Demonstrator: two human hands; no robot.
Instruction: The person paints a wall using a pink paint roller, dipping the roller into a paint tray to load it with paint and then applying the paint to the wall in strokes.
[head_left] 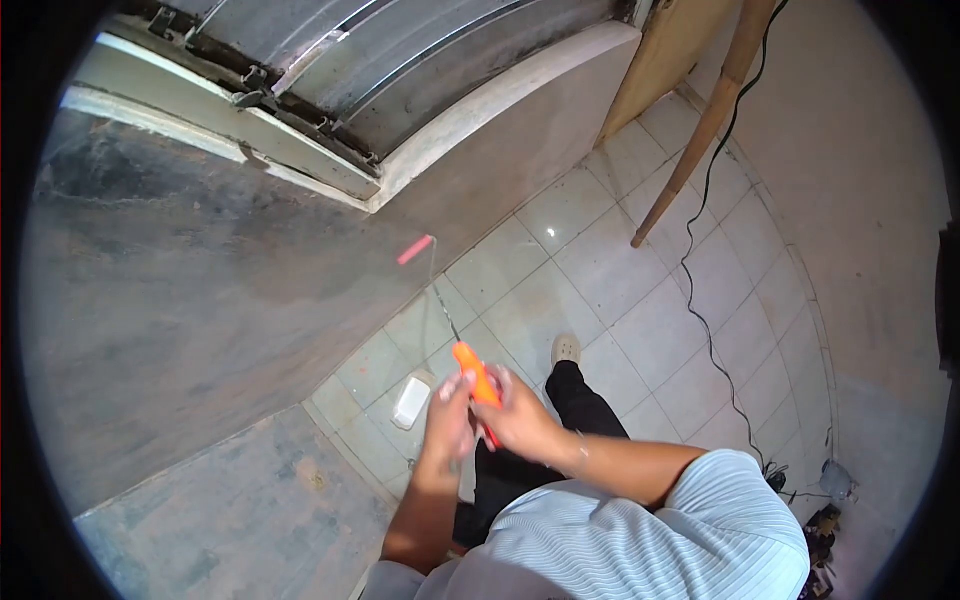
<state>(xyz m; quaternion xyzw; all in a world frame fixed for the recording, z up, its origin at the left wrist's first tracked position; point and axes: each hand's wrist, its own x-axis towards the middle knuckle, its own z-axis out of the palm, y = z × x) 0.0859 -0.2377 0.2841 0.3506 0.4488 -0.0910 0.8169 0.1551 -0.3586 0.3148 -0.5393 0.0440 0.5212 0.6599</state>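
Both my hands are closed around the orange handle point(477, 374) of a small paint roller. My left hand point(452, 415) wraps the handle from the left, and my right hand point(518, 410) grips it from the right. A thin metal rod runs from the handle up to the pink roller head point(415, 250), which is at the grey wall point(270, 270) below the window. Whether the roller touches the wall cannot be made out. A white container point(411, 403) stands on the floor beside my left hand.
A louvred window point(430, 60) with a white sill is above the wall. A bamboo pole point(690, 160) leans at the upper right, near a black cable point(708, 335) crossing the tiled floor point(610, 270). My shoe point(566, 349) is on the tiles. Dark items point(822, 550) lie at the lower right.
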